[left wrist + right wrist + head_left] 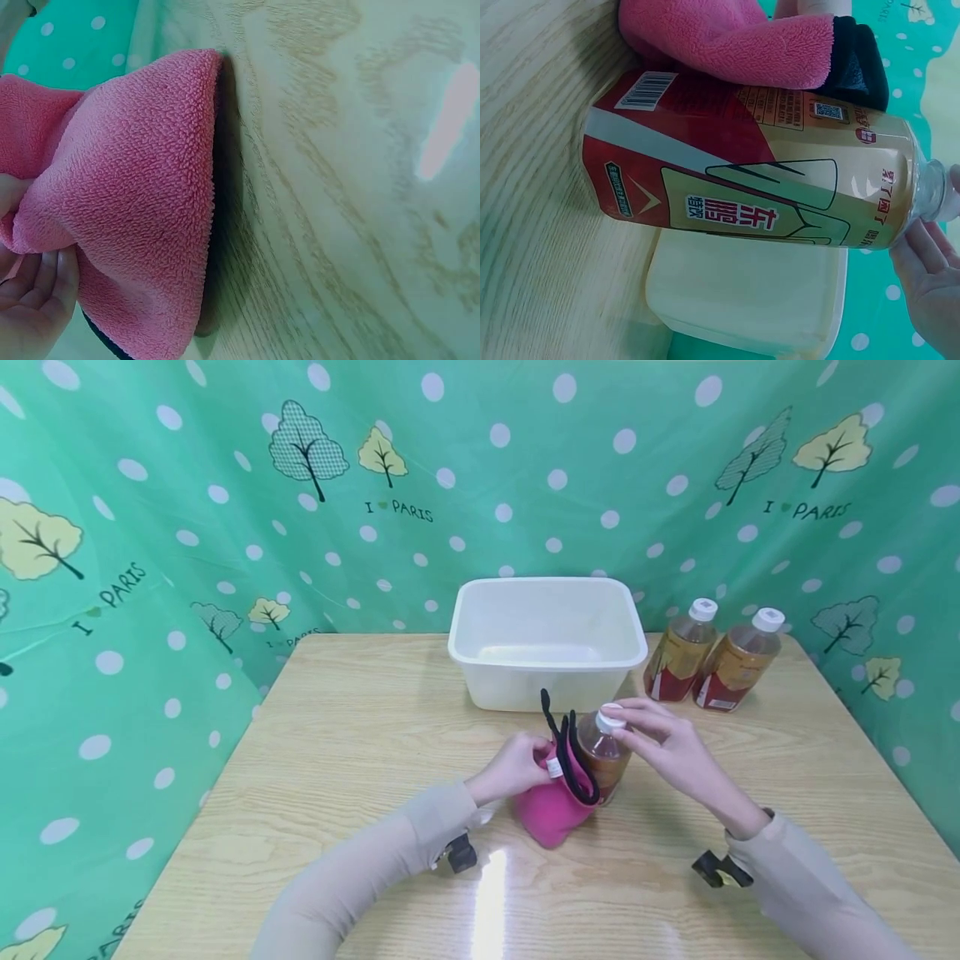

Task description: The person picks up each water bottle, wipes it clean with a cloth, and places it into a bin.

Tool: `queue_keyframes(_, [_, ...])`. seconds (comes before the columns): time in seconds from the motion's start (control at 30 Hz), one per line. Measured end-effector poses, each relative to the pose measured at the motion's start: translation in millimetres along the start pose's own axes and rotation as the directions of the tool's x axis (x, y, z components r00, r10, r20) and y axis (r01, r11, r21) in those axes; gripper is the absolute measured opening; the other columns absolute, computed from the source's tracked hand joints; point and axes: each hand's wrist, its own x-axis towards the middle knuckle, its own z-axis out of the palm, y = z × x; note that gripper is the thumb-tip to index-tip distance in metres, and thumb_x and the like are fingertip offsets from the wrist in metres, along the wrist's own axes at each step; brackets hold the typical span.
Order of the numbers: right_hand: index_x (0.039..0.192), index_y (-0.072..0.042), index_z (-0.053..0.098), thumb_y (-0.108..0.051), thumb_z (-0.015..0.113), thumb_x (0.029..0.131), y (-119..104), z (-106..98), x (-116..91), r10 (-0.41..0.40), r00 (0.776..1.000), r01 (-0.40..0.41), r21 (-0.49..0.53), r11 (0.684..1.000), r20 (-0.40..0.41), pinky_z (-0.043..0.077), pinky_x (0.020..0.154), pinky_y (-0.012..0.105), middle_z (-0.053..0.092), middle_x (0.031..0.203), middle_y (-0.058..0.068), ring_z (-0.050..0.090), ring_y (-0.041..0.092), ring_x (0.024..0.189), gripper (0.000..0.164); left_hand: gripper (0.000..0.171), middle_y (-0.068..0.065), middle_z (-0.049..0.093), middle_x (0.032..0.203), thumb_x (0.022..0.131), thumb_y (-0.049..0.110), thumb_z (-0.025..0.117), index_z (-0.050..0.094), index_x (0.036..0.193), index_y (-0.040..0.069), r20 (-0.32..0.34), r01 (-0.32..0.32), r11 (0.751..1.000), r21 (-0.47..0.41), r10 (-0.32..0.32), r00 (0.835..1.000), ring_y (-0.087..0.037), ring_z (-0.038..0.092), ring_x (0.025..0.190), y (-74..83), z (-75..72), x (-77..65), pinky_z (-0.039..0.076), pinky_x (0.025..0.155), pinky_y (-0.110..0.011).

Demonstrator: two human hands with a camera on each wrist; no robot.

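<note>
My left hand [516, 767] pinches a fold of a pink fleecy cloth [553, 814] with black trim and a black hanging loop. In the left wrist view the cloth [142, 172] bunches between thumb and fingers, its lower part hanging close over the table. Directly to its right stands a drink bottle [603, 752] with a white cap, upright on the table. My right hand [671, 747] grips that bottle by its cap and neck. The right wrist view shows the bottle's red and yellow label [742, 172], with the cloth's dark edge against or very near its side.
A white plastic tub [555, 672] stands at the back middle, just behind the bottle. Two similar capped bottles, one [681, 652] beside the other [738, 660], stand at the back right. A green dotted curtain [525, 468] hangs behind the wooden table [360, 718].
</note>
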Motion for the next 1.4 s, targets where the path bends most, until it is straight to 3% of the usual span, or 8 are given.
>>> queue_keyframes(0.27, [0.108, -0.008, 0.062, -0.008, 0.065, 0.078, -2.9, 2.3, -0.1, -0.003, 1.000, 0.003, -0.012, 1.000, -0.022, 0.042, 0.091, 0.025, 0.057, 0.110, 0.002, 0.047, -0.004, 0.103, 0.031, 0.017, -0.003, 0.062, 0.078, 0.068, 0.005, 0.072, 0.064, 0.082, 0.001, 0.008, 0.023, 1.000, -0.003, -0.023, 1.000, -0.007, 0.054, 0.071, 2.3, -5.0, -10.8, 0.047, 0.066, -0.016])
queue_keyframes(0.4, [0.107, -0.008, 0.063, -0.006, 0.067, 0.076, -3.5, 2.7, 0.2, -0.023, 0.999, 0.021, -0.032, 0.999, -0.045, 0.041, 0.090, 0.017, 0.058, 0.109, 0.002, 0.048, -0.004, 0.101, 0.031, 0.019, -0.004, 0.062, 0.080, 0.068, 0.006, 0.071, 0.064, 0.084, 0.000, 0.013, 0.013, 1.000, 0.023, -0.013, 1.000, -0.008, 0.055, 0.071, 4.2, -10.2, -16.8, 0.047, 0.066, -0.016])
queue_keyframes(0.53, [0.105, -0.005, 0.064, -0.001, 0.068, 0.074, -4.8, 1.7, 1.7, -0.075, 0.995, 0.073, -0.034, 0.997, -0.071, 0.038, 0.087, 0.010, 0.060, 0.106, 0.005, 0.050, -0.003, 0.099, 0.031, 0.021, -0.006, 0.063, 0.081, 0.068, 0.006, 0.071, 0.064, 0.086, -0.001, 0.018, -0.001, 1.000, 0.031, 0.001, 1.000, -0.008, 0.056, 0.071, 4.9, -15.8, -22.2, 0.048, 0.065, -0.016])
queue_keyframes(0.83, [0.102, 0.002, 0.063, 0.011, 0.067, 0.068, -16.1, -14.5, 12.7, -0.211, 0.968, 0.214, 0.010, 0.977, -0.138, 0.043, 0.084, 0.013, 0.062, 0.100, 0.011, 0.054, 0.000, 0.096, 0.035, 0.020, -0.006, 0.063, 0.080, 0.068, 0.005, 0.070, 0.063, 0.085, -0.001, 0.026, -0.011, 1.000, 0.026, 0.010, 1.000, -0.010, 0.058, 0.071, 3.0, -31.5, -34.2, 0.050, 0.064, -0.016])
queue_keyframes(1.07, [0.103, 0.002, 0.063, 0.009, 0.067, 0.069, -31.1, -32.0, 25.6, -0.201, 0.966, 0.200, -0.020, 0.980, -0.160, 0.047, 0.072, 0.011, 0.062, 0.100, 0.006, 0.056, 0.001, 0.088, 0.034, 0.016, -0.003, 0.061, 0.077, 0.068, 0.004, 0.069, 0.063, 0.082, 0.001, 0.010, 0.000, 1.000, 0.022, -0.001, 1.000, -0.010, 0.058, 0.068, -0.4, -43.5, -43.0, 0.050, 0.062, -0.019])
queue_keyframes(1.4, [0.107, -0.001, 0.062, 0.002, 0.066, 0.074, -57.9, -59.0, 56.7, -0.165, 0.975, 0.165, -0.015, 0.986, -0.149, 0.047, 0.076, 0.011, 0.060, 0.106, 0.005, 0.056, 0.004, 0.092, 0.034, 0.015, -0.003, 0.061, 0.077, 0.068, 0.005, 0.070, 0.063, 0.080, 0.001, -0.001, 0.002, 1.000, 0.021, -0.002, 1.000, -0.010, 0.057, 0.068, -2.4, -53.9, -52.9, 0.050, 0.061, -0.019])
